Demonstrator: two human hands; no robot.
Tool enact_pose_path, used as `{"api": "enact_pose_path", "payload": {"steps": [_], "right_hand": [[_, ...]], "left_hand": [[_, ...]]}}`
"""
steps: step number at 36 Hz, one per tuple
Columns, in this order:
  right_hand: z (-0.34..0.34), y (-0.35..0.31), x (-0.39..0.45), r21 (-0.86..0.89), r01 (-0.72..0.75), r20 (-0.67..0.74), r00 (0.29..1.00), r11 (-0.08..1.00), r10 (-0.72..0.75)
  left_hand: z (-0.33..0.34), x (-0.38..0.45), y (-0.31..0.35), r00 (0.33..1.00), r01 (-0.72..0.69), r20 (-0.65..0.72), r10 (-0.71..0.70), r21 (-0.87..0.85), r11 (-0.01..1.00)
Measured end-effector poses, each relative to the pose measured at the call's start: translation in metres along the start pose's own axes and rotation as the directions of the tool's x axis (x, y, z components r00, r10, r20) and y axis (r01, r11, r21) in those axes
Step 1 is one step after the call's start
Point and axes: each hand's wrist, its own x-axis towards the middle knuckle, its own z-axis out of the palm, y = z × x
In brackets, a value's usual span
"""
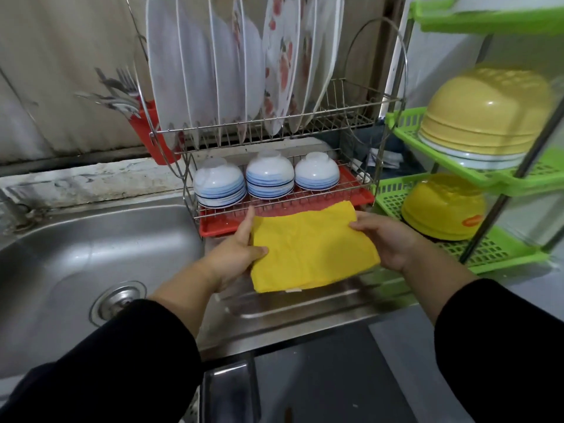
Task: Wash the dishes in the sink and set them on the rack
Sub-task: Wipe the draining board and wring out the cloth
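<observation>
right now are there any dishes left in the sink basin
No, the sink basin shows only bare steel and its drain.

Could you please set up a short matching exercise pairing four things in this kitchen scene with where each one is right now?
Things:
1. yellow cloth
2. striped bowls
3. plates
4. cutlery

Places:
A. upright in the rack's top tier
B. in the red holder at the rack's left end
C. held between the left hand and right hand
D. upside down on the rack's lower tier

Pairs: 1-C, 2-D, 3-A, 4-B
</observation>
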Motion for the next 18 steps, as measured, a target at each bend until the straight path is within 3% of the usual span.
{"api": "enact_pose_path", "payload": {"steps": [6,9,13,18], "right_hand": [[-0.012,0.008,0.003,-0.07,-0.074,-0.031,0.997,0.995,0.072],[-0.018,0.008,0.004,-0.17,-0.098,-0.053,0.995,0.981,0.09],[-0.021,0.011,0.01,-0.319,-0.153,-0.118,0.986,0.935,0.121],[-0.021,0.016,0.015,-0.547,-0.185,-0.19,0.977,0.816,0.095]], "left_hand": [[0.007,0.002,-0.013,0.995,0.092,0.025,-0.095,0.101,0.991],[0.015,0.0,-0.019,0.997,0.079,-0.003,-0.081,0.247,0.966],[0.027,0.0,-0.022,0.996,0.089,-0.057,-0.069,0.521,0.849],[0.036,0.0,-0.028,0.997,0.065,-0.066,-0.03,0.631,0.773]]}}
